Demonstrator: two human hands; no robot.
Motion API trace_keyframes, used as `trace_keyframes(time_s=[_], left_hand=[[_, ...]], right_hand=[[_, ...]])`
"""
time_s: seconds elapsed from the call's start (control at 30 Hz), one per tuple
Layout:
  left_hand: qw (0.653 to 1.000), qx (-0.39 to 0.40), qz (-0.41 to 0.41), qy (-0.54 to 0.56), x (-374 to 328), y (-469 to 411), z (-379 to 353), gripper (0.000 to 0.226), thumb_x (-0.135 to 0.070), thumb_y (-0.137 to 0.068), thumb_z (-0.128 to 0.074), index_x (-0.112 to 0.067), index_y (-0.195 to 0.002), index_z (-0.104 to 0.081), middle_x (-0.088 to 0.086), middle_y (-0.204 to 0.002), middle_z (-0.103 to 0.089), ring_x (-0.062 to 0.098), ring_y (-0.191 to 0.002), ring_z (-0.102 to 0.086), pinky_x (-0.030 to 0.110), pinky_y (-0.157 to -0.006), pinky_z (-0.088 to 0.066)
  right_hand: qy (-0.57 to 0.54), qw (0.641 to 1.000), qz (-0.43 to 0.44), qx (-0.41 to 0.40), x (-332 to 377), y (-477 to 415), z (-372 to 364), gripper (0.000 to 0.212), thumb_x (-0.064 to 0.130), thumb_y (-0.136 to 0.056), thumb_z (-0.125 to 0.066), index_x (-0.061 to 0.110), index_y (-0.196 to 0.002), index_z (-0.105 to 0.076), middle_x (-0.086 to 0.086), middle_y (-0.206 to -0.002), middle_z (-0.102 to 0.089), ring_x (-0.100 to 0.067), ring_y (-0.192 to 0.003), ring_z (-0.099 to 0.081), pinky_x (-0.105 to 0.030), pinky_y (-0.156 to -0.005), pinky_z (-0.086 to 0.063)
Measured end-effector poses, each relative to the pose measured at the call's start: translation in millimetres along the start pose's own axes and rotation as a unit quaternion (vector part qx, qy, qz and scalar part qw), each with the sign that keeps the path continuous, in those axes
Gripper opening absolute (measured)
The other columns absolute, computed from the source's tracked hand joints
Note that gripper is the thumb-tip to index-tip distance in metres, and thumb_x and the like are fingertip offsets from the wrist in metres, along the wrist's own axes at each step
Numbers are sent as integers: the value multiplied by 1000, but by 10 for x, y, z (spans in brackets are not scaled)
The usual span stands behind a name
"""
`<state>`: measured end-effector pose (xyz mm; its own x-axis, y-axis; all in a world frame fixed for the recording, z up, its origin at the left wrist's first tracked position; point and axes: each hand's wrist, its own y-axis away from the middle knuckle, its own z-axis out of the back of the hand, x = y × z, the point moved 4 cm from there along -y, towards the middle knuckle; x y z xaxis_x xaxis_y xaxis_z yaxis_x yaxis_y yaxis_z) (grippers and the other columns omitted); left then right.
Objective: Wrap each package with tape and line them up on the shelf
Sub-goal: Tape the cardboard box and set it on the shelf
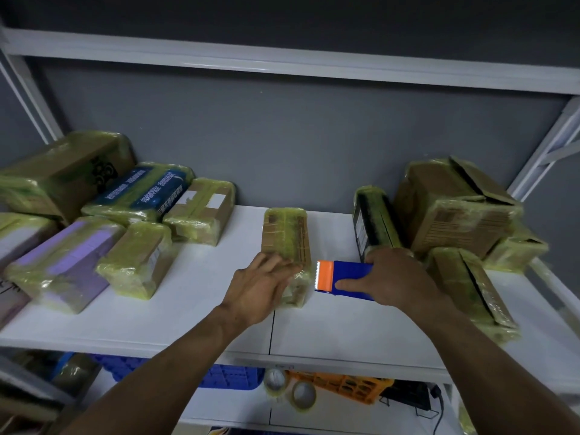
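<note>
White shelf point(219, 302): both ends are cut off by the frame. Bare board lies between two heaps and along the front edge, and a seam runs front to back. Left heap of wrapped packages point(62, 174): several, lying flat, the outermost cut off at the frame edge, print blurred. Right heap of wrapped packages point(452, 208): several, the nearest partly hidden behind the right forearm. Middle package point(287, 237): lies flat and alone in the gap, well apart from the left heap. Its long axis runs front to back, far end toward the back wall, near end covered. Left hand point(260, 287): straight fingers rest on that near end. Right hand point(398, 281): grips the tape dispenser point(348, 276), hiding its rear. The dispenser's orange toothed head points left, just beside the package. Two tape rolls point(303, 397): on the lower level, one partly behind the shelf edge.
</note>
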<state>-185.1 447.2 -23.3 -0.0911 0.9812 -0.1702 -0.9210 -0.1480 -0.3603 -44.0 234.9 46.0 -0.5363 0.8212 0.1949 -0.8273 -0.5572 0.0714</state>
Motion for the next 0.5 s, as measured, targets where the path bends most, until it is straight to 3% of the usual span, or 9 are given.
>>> trace_keyframes(time_s=[0.07, 0.13, 0.23, 0.4, 0.5], left_hand=[[1000, 12, 22, 0, -26, -15, 22, 47, -62, -100, -44, -43, -142, -52, -14, -135, -55, 13, -127, -49, 42, -100, -51], [1000, 8, 24, -8, -72, -66, 34, 43, -57, -99, -51, -39, -137, -59, -11, -130, -59, 15, -124, -54, 46, -111, -41], [1000, -6, 21, -8, -140, -106, 18, 32, -35, -98, -64, -31, -130, -65, -7, -125, -62, 19, -117, -59, 33, -95, -50], [999, -15, -21, 28, -9, -96, 85, 22, -26, -95, -70, -22, -117, -73, -2, -118, -66, 22, -108, -63, 32, -91, -50], [998, -23, -25, 57, 208, -82, 155, 24, -33, -102, -58, -21, -113, -76, -3, -114, -68, 22, -107, -66, 40, -106, -45]], right_hand=[[5, 1000, 0, 0, 10, -29, -20, 74, 80, -70, -73, 23, -113, -53, 5, -108, -65, -11, -87, -58, -25, -72, -56], [-2, 1000, -1, 2, 17, -51, -38, 77, 80, -70, -74, 22, -117, -54, 4, -112, -66, -13, -91, -61, -28, -77, -59], [-25, 1000, -4, 8, 23, -50, -63, 77, 78, -70, -75, 20, -116, -54, 2, -115, -67, -16, -99, -66, -32, -82, -62], [-65, 998, 2, 24, 78, -5, -93, 77, 78, -70, -75, 19, -117, -58, 2, -114, -68, -16, -103, -67, -35, -85, -62], [-89, 996, 6, 24, 70, 58, -80, 74, 81, -66, -74, 21, -107, -60, 4, -104, -68, -14, -95, -67, -34, -81, -62]])
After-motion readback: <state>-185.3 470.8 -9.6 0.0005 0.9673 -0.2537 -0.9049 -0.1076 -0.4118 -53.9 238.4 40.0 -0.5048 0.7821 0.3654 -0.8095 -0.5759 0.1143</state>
